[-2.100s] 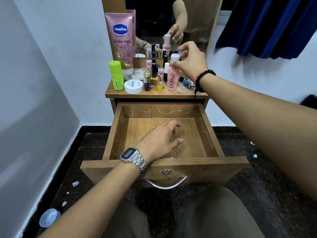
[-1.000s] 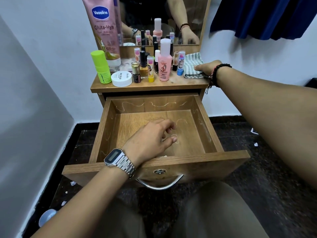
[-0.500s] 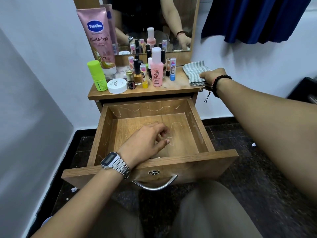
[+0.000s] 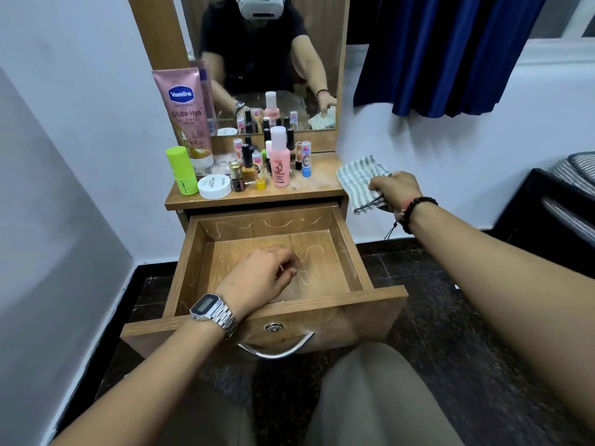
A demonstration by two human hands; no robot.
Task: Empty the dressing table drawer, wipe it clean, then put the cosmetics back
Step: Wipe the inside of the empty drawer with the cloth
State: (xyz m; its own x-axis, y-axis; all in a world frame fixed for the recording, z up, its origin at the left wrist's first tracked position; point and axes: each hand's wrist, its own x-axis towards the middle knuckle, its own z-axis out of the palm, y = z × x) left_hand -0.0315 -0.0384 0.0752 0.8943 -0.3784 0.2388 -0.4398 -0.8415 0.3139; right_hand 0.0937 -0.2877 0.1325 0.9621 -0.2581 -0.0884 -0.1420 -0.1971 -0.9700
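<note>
Lighting: even, soft indoor light, moderately bright; source not visible. Shadows: faint, diffuse, under curtain (image 4: 450,53) and inside drawer (image 4: 273,252). Glare: small highlights on drawer handle (image 4: 277,350) and wristwatch (image 4: 214,310). Distortion: strong wide-angle bending, walls and forearms stretched toward edges. Blur: slight motion smear on right hand (image 4: 397,188) and cloth (image 4: 360,178); frame corners soft.
</note>
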